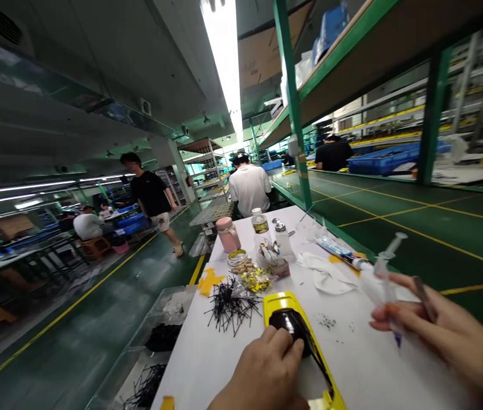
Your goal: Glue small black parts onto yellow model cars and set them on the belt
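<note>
My left hand (267, 364) presses its bent fingers on the black glossy part inside a yellow car body shell (284, 300), which lies on the white table (199, 364). To the right, my right hand (421, 319) is raised over the table, holding a clear syringe (389, 279) with its purple tip pointing down. A dark tweezer-like tool (424, 299) also sits between its fingers. Between the shell and my right hand, small dark bits (327, 322) are scattered on the table. Part of the shell is hidden beneath my left hand.
Black thin sticks (230, 304), bagged yellow pieces (256, 280), a pink mug (227, 234), bottles (260, 222) and a white cloth (327, 274) occupy the table's far part. A green conveyor (395, 210) runs along the right. One person (151, 193) walks at left; another sits ahead.
</note>
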A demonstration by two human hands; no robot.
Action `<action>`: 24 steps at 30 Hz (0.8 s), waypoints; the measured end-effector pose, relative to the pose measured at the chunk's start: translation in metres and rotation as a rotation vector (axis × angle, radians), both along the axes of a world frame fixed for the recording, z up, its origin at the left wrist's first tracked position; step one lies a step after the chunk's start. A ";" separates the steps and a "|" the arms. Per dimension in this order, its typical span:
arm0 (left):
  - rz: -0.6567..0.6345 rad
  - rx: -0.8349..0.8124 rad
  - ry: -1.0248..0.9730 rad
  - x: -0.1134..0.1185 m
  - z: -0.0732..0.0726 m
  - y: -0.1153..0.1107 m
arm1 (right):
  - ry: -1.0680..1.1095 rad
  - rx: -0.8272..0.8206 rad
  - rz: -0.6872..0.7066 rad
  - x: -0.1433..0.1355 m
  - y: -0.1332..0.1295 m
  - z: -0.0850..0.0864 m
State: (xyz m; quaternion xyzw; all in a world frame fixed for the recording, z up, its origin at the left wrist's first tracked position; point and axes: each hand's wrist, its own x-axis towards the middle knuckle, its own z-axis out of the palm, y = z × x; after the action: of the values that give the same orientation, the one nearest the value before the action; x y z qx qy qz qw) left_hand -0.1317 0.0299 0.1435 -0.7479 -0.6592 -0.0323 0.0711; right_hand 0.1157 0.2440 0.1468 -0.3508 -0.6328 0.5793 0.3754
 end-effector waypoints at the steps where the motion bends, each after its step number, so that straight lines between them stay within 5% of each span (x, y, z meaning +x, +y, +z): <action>1: -0.053 0.017 0.081 0.003 0.000 0.004 | -0.003 -0.035 0.060 -0.002 -0.009 0.004; 8: -0.202 0.091 0.224 0.017 0.018 0.007 | 0.089 -0.183 0.274 -0.004 -0.065 0.020; 12: -0.202 0.076 0.204 0.014 0.029 0.007 | 0.326 -0.371 0.363 0.006 -0.077 0.013; 17: -0.157 0.077 0.144 -0.001 0.034 0.010 | 0.552 -0.401 0.519 0.007 -0.085 0.016; 24: -0.144 0.069 0.118 -0.001 0.037 -0.001 | 0.687 -0.571 0.423 0.003 -0.089 0.017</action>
State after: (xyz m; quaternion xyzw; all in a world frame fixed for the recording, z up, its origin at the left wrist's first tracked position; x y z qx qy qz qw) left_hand -0.1325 0.0288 0.1802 -0.7911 -0.5968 -0.0161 0.1330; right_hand 0.1191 0.1546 0.1638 -0.0921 -0.3459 0.8752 0.3253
